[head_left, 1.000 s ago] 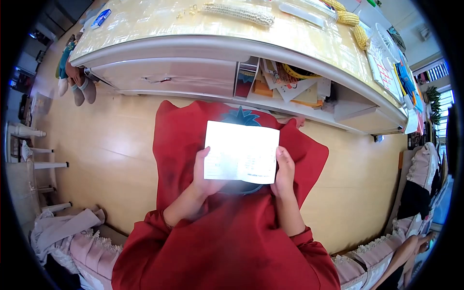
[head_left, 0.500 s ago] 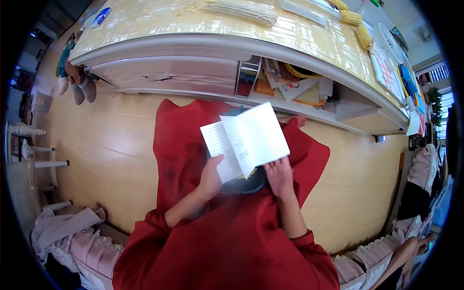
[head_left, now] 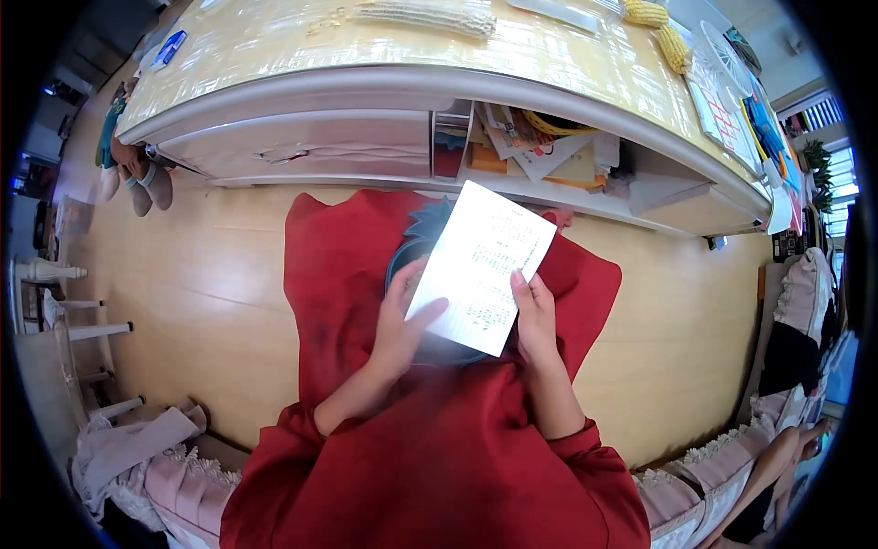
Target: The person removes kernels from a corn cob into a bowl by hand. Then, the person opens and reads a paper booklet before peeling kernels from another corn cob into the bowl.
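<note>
A white booklet (head_left: 485, 265) with printed text on its upper face is held tilted above my lap. My left hand (head_left: 402, 316) grips its left edge, thumb lying on the page and fingers behind. On the opposite edge, my right hand (head_left: 536, 316) has its thumb on the paper, and its other fingers are partly hidden. Beneath the booklet, a dark teal bowl (head_left: 391, 267) with a leaf-shaped edge rests on the red cloth (head_left: 343, 265) over my lap. The booklet covers most of the bowl's inside.
The table (head_left: 265, 55) ahead carries a bare corncob (head_left: 428, 16), yellow corn (head_left: 673, 49) and a small blue-and-white box (head_left: 169, 49). Papers (head_left: 549, 156) fill its open shelf. A pink padded seat (head_left: 187, 485) lies behind me; a person's leg (head_left: 764, 480) shows at right.
The booklet stood open with a page raised; now it shows one flat printed face. My left thumb has moved onto the page, and my right hand has shifted up its right edge.
</note>
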The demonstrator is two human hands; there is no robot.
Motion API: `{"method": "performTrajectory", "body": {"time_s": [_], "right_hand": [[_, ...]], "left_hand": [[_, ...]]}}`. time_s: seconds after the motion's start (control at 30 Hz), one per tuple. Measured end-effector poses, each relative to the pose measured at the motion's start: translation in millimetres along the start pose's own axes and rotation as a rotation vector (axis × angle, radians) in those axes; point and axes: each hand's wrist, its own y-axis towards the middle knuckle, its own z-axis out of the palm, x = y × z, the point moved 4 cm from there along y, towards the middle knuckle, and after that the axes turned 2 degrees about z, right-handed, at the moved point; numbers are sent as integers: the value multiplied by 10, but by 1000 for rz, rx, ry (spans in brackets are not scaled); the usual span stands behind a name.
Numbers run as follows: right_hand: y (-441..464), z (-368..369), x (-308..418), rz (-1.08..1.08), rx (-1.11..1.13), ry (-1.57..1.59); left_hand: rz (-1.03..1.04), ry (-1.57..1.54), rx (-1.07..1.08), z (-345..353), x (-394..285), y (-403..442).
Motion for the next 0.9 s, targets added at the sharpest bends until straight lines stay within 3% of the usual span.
{"method": "performTrajectory", "body": {"time_s": [0.13, 0.27, 0.33, 0.73, 0.87, 0.9], "right_hand": [[58, -75, 0, 7, 121, -142], [70, -20, 116, 30, 213, -248], [98, -36, 133, 20, 237, -277], [202, -105, 181, 142, 249, -87], [235, -325, 301, 52, 161, -245], [211, -442, 471, -89, 47, -319]], "left_hand": [[-139, -177, 82, -112, -87, 72], [-189, 187, 150, -138, -105, 109], [-177, 149, 126, -92, -136, 92], [-266, -98, 143, -17, 22, 68], [-299, -96, 131, -43, 157, 127], [-283, -94, 149, -42, 172, 162]]}}
